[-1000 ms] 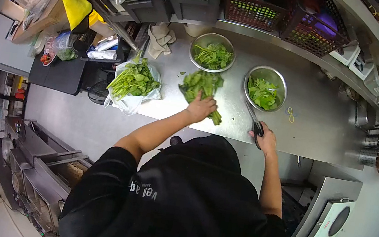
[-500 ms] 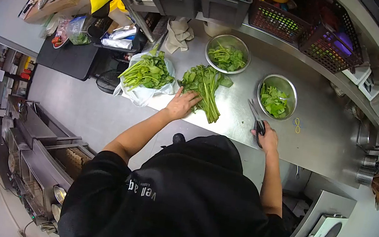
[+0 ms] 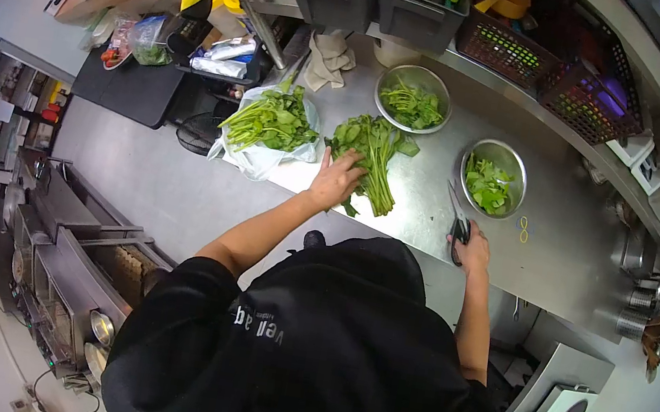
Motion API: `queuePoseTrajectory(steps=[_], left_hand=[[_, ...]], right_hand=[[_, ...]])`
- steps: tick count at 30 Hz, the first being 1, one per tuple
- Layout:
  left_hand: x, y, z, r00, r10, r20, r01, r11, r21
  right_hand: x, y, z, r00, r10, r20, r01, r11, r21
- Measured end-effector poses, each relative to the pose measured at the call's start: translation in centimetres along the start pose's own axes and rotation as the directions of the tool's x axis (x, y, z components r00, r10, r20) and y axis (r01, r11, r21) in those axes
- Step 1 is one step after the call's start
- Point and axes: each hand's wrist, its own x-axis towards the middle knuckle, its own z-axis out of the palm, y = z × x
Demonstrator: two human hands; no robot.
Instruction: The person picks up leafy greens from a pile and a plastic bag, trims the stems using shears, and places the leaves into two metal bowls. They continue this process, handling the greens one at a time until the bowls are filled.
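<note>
At the steel table, grips partly hidden scissors in right hand; rests open left hand on greens, covering some.

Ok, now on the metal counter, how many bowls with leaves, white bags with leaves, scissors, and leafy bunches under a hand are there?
Metal bowls with leaves: 2, one at the back, one further right
White bag with leaves: 1
Scissors, in the right hand: 1 pair
Leafy bunch under the left hand: 1
Total: 5

Head view, down over counter
</note>
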Motion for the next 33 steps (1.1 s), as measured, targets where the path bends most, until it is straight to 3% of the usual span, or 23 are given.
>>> queuePoseTrajectory(steps=[3,4,6,7,10,12,18,20,22,24,25,28,33], left_hand=[[0.7,3.1,-2.6,0.972,-0.087,-0.22,0.082,0.996,-0.033],[0.5,3.6,-1.9,0.972,-0.089,-0.219,0.084,0.996,-0.035],[0.0,4.4,-0.4,0.986,-0.163,0.031,0.164,0.922,-0.35],[-0.3,4.7,-0.4,0.989,-0.103,0.107,0.13,0.945,-0.3],[-1.6,2.9,2.7,0.997,-0.071,0.032,0.077,0.97,-0.232],[-2.0,0.3,4.1,0.982,0.021,-0.189,-0.059,0.979,-0.196],[-0.4,-1.4,0.9,0.979,0.135,-0.152,-0.171,0.951,-0.258],[0.4,1.6,-1.6,0.983,-0.162,-0.085,0.123,0.929,-0.349],[2.0,2.4,-0.3,0.984,-0.154,-0.086,0.114,0.928,-0.355],[3.8,3.8,0.5,0.938,-0.347,0.006,0.33,0.885,-0.327],[4.6,4.0,1.2,0.904,-0.415,0.106,0.428,0.876,-0.222],[5.9,4.4,1.0,0.854,-0.47,0.222,0.507,0.847,-0.159],[5.9,3.5,0.9,0.801,-0.519,0.297,0.588,0.774,-0.235]], right_hand=[[0.3,1.0,1.0,1.0,0.009,-0.005,-0.009,1.0,0.004],[0.2,1.0,0.9,1.0,0.01,-0.013,-0.01,1.0,0.007],[0.1,0.8,0.9,1.0,0.012,-0.013,-0.012,1.0,-0.004],[0.2,0.7,0.7,1.0,0.011,-0.014,-0.011,1.0,-0.014],[0.3,1.1,0.9,1.0,0.004,-0.016,-0.004,1.0,0.016],[0.2,1.1,1.0,1.0,0.014,-0.018,-0.014,1.0,0.018],[0.6,1.3,1.3,0.999,0.036,-0.018,-0.036,0.999,-0.008],[0.5,1.1,1.1,1.0,0.029,0.004,-0.029,0.999,-0.022],[0.4,0.7,1.1,0.999,0.031,-0.005,-0.031,0.999,0.033],[0.2,0.3,1.0,1.0,0.018,-0.021,-0.015,0.991,0.136],[0.0,0.0,1.2,0.996,-0.013,-0.087,0.027,0.986,0.163],[-0.6,-1.2,0.4,0.992,-0.042,-0.118,0.066,0.978,0.2],[-1.4,-1.5,0.2,0.993,-0.04,-0.111,0.07,0.956,0.285]])
